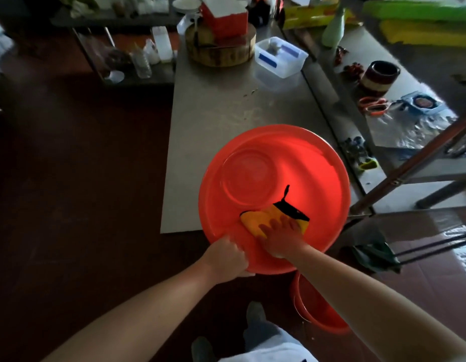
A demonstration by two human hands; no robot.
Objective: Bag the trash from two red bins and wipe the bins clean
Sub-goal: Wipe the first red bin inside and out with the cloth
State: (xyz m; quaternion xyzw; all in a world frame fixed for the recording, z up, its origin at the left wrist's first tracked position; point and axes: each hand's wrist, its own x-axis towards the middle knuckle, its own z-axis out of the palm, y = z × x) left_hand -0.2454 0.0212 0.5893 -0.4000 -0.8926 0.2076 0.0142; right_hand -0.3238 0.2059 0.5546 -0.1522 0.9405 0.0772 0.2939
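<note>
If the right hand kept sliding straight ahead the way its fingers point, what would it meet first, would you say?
The right hand presses a yellow cloth on the near inside wall of the red bin. Straight ahead, it would probably reach the bin's round bottom first, though depth is unclear.

Both bare forearms reach forward from the bottom of the view. The left hand (228, 256) is curled in a closed grip over a near rim, thumb on top. The right hand (282, 240) lies palm down, fingers (275, 223) spread flat and pressing, wrist angled inward toward the left.
</note>
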